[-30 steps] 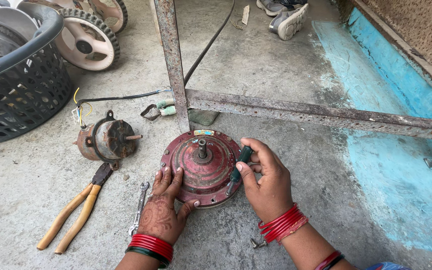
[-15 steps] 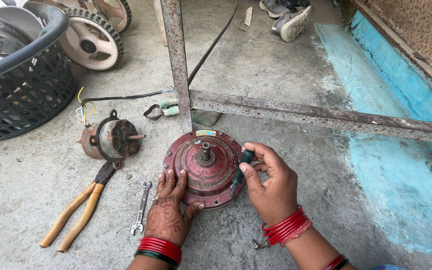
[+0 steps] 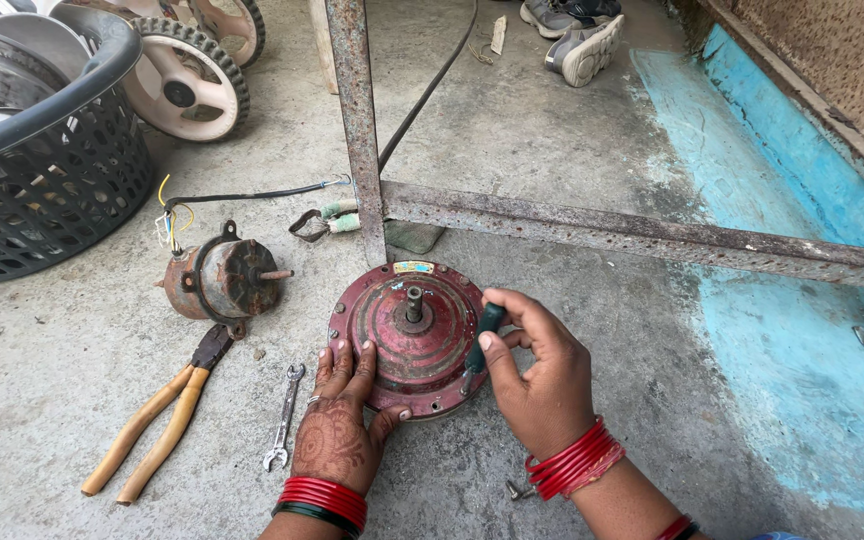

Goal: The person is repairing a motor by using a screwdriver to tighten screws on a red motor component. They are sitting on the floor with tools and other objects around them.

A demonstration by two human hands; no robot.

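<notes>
Lying flat, the round red motor housing (image 3: 412, 335) looks rusty and worn.

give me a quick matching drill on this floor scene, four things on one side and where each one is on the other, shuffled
Things:
1. pliers
2. spanner
3. basket
4. shoes

Places:
A. top left corner
B. far end of the floor, top centre
C. just left of the left hand
D. bottom left, below the small motor

Pairs: 1-D, 2-C, 3-A, 4-B
</notes>
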